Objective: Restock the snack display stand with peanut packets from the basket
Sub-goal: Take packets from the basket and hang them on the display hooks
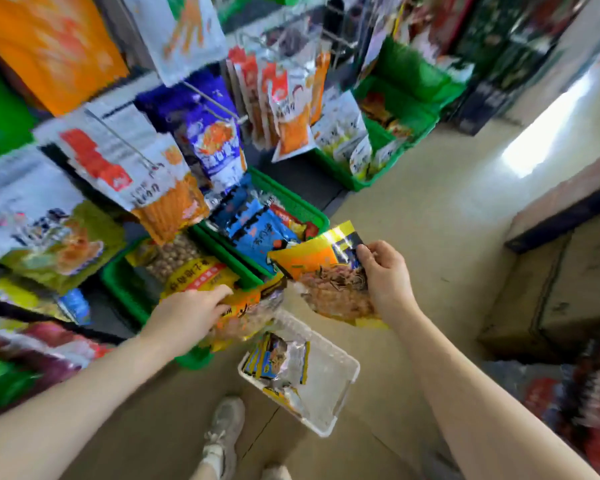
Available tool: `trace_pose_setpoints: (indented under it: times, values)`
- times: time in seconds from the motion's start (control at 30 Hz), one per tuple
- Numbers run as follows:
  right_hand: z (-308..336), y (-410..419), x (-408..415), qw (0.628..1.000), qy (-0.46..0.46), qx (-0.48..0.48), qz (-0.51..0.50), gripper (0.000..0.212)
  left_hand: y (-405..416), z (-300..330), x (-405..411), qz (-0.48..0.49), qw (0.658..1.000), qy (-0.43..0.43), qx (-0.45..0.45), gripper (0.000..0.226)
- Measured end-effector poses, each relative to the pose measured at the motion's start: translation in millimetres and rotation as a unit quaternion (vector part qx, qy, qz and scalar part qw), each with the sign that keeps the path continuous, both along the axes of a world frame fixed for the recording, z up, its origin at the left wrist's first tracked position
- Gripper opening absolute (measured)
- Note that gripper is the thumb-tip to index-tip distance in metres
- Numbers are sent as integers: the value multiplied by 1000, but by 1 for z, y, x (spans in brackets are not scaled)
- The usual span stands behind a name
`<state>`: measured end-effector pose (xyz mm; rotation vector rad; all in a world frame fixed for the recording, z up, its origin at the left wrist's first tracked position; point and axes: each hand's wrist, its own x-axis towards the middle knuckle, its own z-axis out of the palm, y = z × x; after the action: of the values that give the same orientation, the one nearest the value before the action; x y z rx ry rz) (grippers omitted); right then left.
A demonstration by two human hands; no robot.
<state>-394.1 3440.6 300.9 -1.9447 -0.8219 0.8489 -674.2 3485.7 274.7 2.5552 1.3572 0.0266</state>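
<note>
Two hands over pale shop floor (430,209). Right hand (387,275) pinches peanut packet (329,271); left hand (191,311), fingers straight, presses packets in green bin (125,289). White basket (340,386) near shoe (224,431); cardboard box (561,299) right.

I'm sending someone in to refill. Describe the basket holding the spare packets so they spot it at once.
Look down at the beige floor in front of the snack stand's green bins. The basket sits there beside a white sneaker. It alone is white, translucent and on the floor.
</note>
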Motion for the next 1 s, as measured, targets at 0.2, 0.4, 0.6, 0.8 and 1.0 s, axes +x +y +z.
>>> trace_pose_setpoints:
  times: [0.2, 0.4, 0.6, 0.8, 1.0]
  values:
    - [167, 13, -98, 975, 34, 162, 147, 21, -55, 164, -91, 23, 986, 49, 156, 19]
    - [287, 22, -231, 926, 129, 249, 252, 33, -97, 285, -199, 92, 934, 128, 322, 47]
    - [368, 25, -373, 870, 191, 334, 309, 33, -138, 357, -325, 141, 859, 94, 483, 40]
    - [431, 42, -484, 830, 271, 396, 285, 32, -146, 420, -444, 223, 817, 128, 517, 46]
    - [452, 61, -556, 819, 266, 412, 297, 35, -100, 453, -540, 289, 818, 13, 497, 25]
